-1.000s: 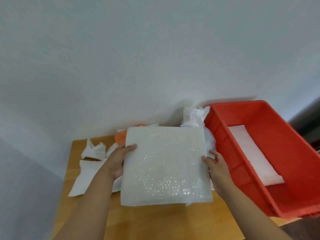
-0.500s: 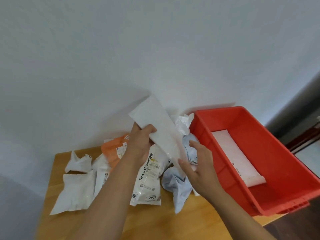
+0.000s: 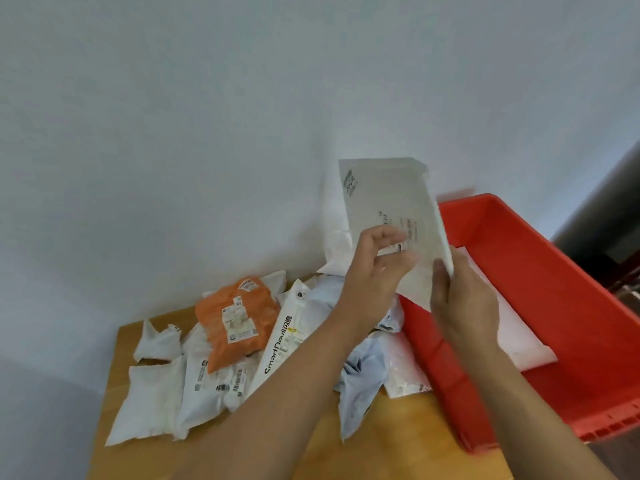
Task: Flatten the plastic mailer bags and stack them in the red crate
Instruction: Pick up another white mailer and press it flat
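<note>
Your right hand [image 3: 462,306] pinches the bottom edge of the white mailer bag [image 3: 394,216]. Your left hand [image 3: 372,271] holds its lower left side with curled fingers. The bag stands up in the air, just beside the red crate [image 3: 554,306]. It looks thin, light and bendy, and it may slip. Hold it by both side edges. Farther left, more bags [image 3: 239,320] lie on the wooden table [image 3: 398,445].
</note>
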`<state>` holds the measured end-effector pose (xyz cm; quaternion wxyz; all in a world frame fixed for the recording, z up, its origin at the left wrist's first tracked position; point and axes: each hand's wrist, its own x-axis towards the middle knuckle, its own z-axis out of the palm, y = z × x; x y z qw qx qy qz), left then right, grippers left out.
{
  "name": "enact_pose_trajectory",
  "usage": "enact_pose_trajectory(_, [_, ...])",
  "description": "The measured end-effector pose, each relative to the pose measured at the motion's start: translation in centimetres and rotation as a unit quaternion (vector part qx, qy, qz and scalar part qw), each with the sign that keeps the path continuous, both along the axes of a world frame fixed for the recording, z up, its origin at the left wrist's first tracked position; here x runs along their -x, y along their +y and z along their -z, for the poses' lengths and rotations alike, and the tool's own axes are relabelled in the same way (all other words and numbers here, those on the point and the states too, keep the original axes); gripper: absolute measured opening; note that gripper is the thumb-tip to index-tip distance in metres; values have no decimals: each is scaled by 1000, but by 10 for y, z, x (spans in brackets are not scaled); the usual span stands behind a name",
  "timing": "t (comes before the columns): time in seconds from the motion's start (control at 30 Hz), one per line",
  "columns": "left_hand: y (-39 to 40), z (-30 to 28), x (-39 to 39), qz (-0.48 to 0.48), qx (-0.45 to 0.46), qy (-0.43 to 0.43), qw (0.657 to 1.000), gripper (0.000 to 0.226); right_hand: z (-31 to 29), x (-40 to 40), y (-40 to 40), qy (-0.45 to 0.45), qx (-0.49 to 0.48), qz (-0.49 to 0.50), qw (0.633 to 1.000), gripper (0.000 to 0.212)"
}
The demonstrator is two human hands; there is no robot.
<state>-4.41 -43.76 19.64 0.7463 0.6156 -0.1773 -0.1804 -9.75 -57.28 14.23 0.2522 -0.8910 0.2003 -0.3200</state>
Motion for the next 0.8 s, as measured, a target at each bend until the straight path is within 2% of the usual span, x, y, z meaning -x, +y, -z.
enact_pose_trajectory(0.1, [-23, 14, -6, 6, -34, 12, 999, 23, 1, 1, -48, -54, -216, 54, 973, 26])
enact_pose_trajectory(0.17, [-34, 26, -12, 12, -60, 32, 998, 11, 13, -1, -77, -138, -369, 74, 916, 21])
enact_pose_trajectory(0.23, [-44, 41, -19, 10, -100, 44, 994, 11, 31, 1, -105, -198, -488, 103, 844, 20])
enact_pose_trajectory(0.37, [-60, 64, -27, 2, -157, 74, 985, 15, 75, 10, -144, -225, -612, 175, 737, 25])
enact_pose_trajectory(0.53, [-77, 89, -28, 5, -199, 122, 972, 10, 132, 22, -168, -149, -730, 240, 622, 36])
enact_pose_trajectory(0.67, [-86, 109, -27, 40, -246, 125, 960, 12, 152, 18, -173, -101, -757, 274, 585, 25])
enact_pose_trajectory(0.73, [-88, 120, -26, 91, -312, 64, 944, 24, 154, 12, -174, -83, -761, 265, 587, 23])
enact_pose_trajectory(0.8, [-90, 129, -23, 153, -387, -5, 909, 42, 157, 4, -175, -64, -760, 245, 598, 22])
